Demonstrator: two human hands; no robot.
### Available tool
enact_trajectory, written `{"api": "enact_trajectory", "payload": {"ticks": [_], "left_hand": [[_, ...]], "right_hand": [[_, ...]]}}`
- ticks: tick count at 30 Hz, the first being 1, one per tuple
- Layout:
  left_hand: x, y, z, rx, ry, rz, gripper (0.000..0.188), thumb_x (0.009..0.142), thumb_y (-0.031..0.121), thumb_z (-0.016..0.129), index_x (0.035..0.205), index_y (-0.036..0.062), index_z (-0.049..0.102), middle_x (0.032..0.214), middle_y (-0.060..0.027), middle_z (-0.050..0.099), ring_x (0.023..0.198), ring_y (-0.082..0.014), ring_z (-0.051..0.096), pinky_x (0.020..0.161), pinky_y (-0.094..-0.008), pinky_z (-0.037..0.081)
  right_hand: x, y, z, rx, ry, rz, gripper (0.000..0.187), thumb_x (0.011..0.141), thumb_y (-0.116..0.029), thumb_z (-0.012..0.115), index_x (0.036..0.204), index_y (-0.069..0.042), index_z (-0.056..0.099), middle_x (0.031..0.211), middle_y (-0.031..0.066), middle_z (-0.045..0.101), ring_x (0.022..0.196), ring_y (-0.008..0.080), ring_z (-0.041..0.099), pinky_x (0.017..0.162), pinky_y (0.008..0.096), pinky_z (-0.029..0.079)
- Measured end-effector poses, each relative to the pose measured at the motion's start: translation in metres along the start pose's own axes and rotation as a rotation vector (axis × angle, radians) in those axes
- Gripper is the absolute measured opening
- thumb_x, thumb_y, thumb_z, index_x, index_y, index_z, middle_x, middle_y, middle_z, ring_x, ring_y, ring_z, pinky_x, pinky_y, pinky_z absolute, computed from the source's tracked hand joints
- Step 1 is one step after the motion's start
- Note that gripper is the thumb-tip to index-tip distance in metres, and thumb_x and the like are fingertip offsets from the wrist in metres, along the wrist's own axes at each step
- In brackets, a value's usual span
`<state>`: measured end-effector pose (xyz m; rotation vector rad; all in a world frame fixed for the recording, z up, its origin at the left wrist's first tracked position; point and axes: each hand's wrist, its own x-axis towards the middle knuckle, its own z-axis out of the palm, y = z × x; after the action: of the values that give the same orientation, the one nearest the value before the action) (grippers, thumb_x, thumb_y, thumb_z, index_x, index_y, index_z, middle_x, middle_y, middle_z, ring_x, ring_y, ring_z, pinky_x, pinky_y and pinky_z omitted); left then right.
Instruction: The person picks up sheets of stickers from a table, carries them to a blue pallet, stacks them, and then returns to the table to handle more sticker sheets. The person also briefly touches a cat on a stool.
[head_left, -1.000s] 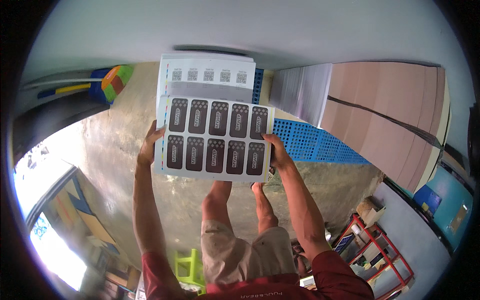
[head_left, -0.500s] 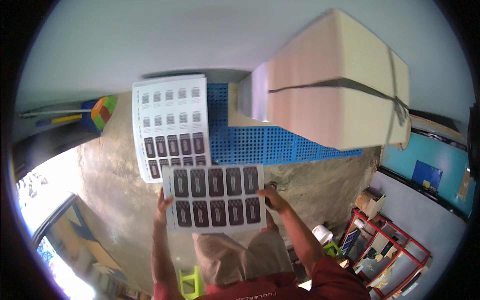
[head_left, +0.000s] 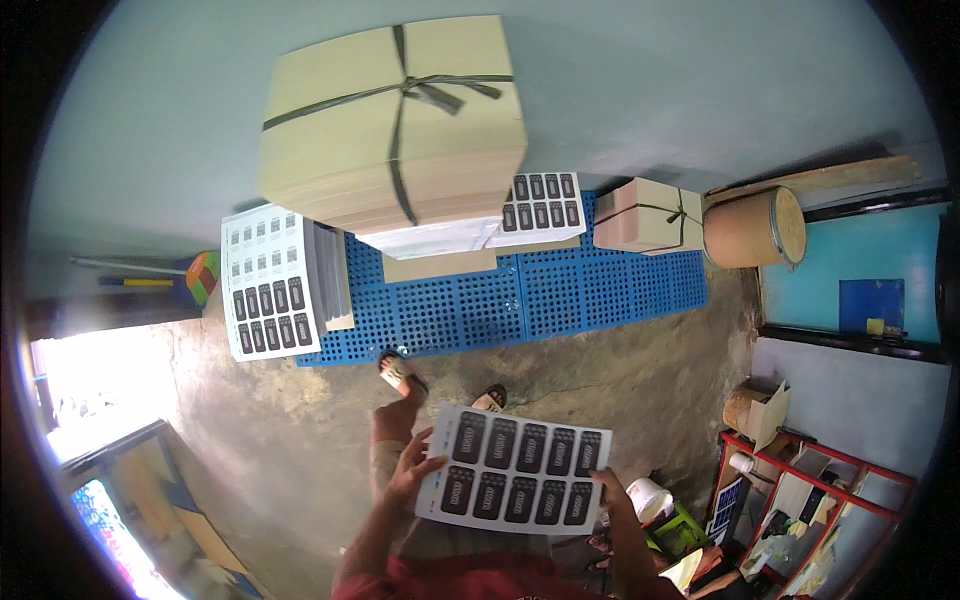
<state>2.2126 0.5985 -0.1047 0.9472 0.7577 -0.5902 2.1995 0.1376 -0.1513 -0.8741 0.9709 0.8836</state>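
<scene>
In front of my body I hold a white printed sheet [head_left: 520, 468] with two rows of dark rounded labels. My left hand [head_left: 410, 472] grips its left edge, and my right hand [head_left: 612, 494] its right edge. Whether it is one sheet or a thin pile, I cannot tell. A tall stack of similar sheets [head_left: 268, 290] leans on the left end of a blue perforated pallet [head_left: 460, 315]. Behind the middle rises a big paper stack [head_left: 390, 160] tied with dark strap. More printed sheets [head_left: 545, 210] lie just right of it.
A smaller tied paper stack [head_left: 645, 215] and a brown drum [head_left: 750, 230] stand to the right. My sandalled foot [head_left: 402, 375] is on the concrete floor by the pallet. A red metal rack [head_left: 820, 470], a white bucket [head_left: 650, 500] and a green stool [head_left: 682, 532] are at lower right.
My view has swung right and shifted, so the tied stack now appears left of centre. The held sheet is lower and tilted, clear of the left stack. My feet have come into view.
</scene>
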Motion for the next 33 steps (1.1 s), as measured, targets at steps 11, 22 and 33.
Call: {"api": "enact_trajectory", "payload": {"ticks": [11,22,33], "left_hand": [[0.095,0.017,0.119,0.062,-0.106,0.091,0.081,0.076,0.021,0.075,0.143,0.0028,0.033,0.127,-0.0177,0.052,0.116,-0.0279,0.053,0.098,-0.0397,0.042],[0.239,0.098,0.155,-0.043,0.019,0.235,0.078,0.077,0.011,0.072,0.144,0.0035,0.032,0.123,-0.0123,0.055,0.115,-0.0233,0.054,0.097,-0.0380,0.045],[0.443,0.143,0.163,-0.159,0.131,0.392,0.055,0.087,0.009,0.063,0.136,-0.0035,0.043,0.124,-0.0093,0.057,0.115,-0.0168,0.052,0.099,-0.0307,0.039]], "right_hand": [[0.000,-0.132,-0.057,0.051,-0.087,-0.112,0.056,0.071,-0.015,0.068,0.124,-0.002,0.054,0.108,0.0129,0.066,0.090,0.0281,0.068,0.077,0.0434,0.058],[0.148,-0.329,-0.059,-0.308,-0.021,-0.080,0.057,0.078,-0.021,0.077,0.125,0.000,0.054,0.108,0.0164,0.063,0.099,0.0242,0.063,0.082,0.0491,0.050],[0.360,-0.512,0.040,-0.539,-0.195,-0.204,0.056,0.072,-0.027,0.075,0.118,0.001,0.060,0.106,0.0101,0.065,0.095,0.0257,0.064,0.083,0.0465,0.050]]}}
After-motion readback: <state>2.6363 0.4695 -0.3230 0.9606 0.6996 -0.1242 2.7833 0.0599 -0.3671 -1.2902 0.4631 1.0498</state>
